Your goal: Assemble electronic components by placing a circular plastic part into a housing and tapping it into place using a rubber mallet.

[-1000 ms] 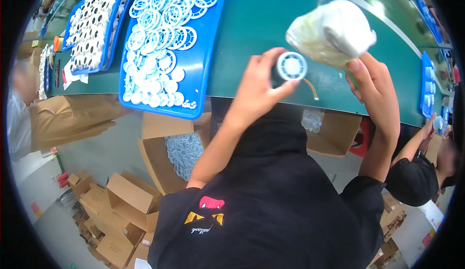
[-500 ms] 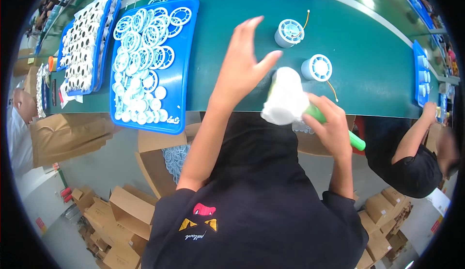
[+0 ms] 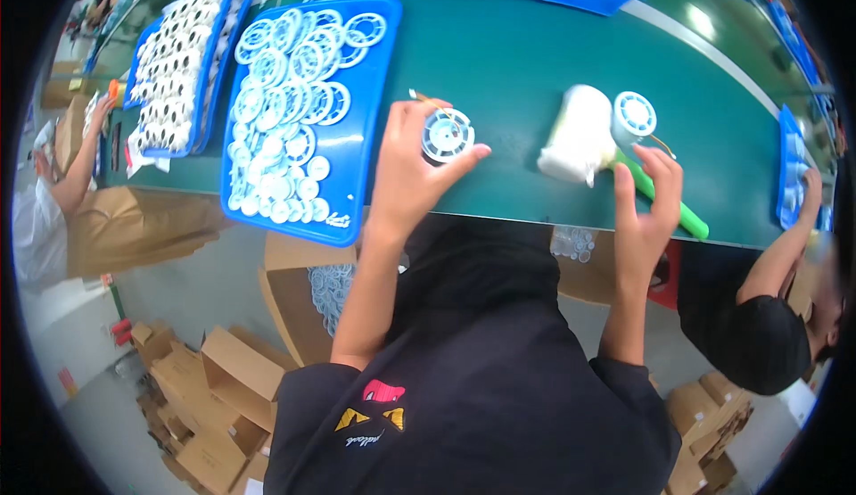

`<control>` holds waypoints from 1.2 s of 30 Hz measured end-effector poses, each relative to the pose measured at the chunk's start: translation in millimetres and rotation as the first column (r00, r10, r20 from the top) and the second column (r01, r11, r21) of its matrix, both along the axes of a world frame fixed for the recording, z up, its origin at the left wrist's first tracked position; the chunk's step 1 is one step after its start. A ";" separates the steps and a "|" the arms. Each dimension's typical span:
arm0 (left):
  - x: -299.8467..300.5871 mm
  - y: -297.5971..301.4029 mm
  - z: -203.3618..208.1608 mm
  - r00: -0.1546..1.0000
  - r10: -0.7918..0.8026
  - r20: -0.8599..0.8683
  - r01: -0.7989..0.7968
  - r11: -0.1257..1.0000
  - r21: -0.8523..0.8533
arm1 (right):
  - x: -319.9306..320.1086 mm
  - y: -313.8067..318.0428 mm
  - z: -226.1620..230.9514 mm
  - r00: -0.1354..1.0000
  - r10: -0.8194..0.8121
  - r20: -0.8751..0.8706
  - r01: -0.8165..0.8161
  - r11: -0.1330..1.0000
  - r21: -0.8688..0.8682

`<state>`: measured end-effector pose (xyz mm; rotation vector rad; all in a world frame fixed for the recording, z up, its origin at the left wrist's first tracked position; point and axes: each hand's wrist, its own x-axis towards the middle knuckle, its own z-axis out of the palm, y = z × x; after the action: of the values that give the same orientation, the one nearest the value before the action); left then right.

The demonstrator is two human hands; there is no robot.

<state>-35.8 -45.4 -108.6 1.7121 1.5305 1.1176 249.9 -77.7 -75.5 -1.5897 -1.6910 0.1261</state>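
The left hand (image 3: 412, 169) rests on the green worktop (image 3: 517, 58), its fingers curled around a small round white fan (image 3: 447, 136) that lies flat with a thin wire trailing from its upper left. The thumb and fingertips close on the fan's rim, so the hand is clamped on it. Just left of this hand sits a blue tray (image 3: 361, 183) heaped with flat white rings (image 3: 285, 111), and further left a second blue tray (image 3: 207, 85) carries rows of white parts.

The right hand (image 3: 649, 193) lies on the worktop near its front edge, fingers spread and loosely open, gripping nothing. Its fingertips touch the green handle (image 3: 682, 217) of a white mallet (image 3: 578, 135), whose pale head lies on its side between the two hands. A second round white fan (image 3: 634, 114) sits just beside the mallet head, above the right hand, with an orange wire running off to the right.

Under the worktop's edge stand open cardboard boxes (image 3: 294, 281), one holding more white rings. Another person's arm (image 3: 789, 236) reaches onto the worktop at far right.
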 end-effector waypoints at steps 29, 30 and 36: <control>10.2 -19.3 -30.4 0.991 0.131 -0.010 -0.127 0.975 0.181 | -119.3 80.1 4.8 0.884 0.254 -0.392 -0.413 0.816 -0.405; 10.3 -18.0 -30.0 0.992 0.126 -0.009 -0.122 0.976 0.182 | -118.1 88.9 -3.8 0.911 0.311 -0.270 -0.403 0.807 -0.432; 7.4 -19.2 -34.0 0.994 0.104 -0.044 -0.094 0.977 0.191 | -160.7 108.1 10.9 0.889 0.312 0.336 -0.354 0.932 0.071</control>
<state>-28.4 -64.6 -142.6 1.8205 1.6011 1.3144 89.2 30.4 -64.6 -1.2573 -2.1728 -0.0752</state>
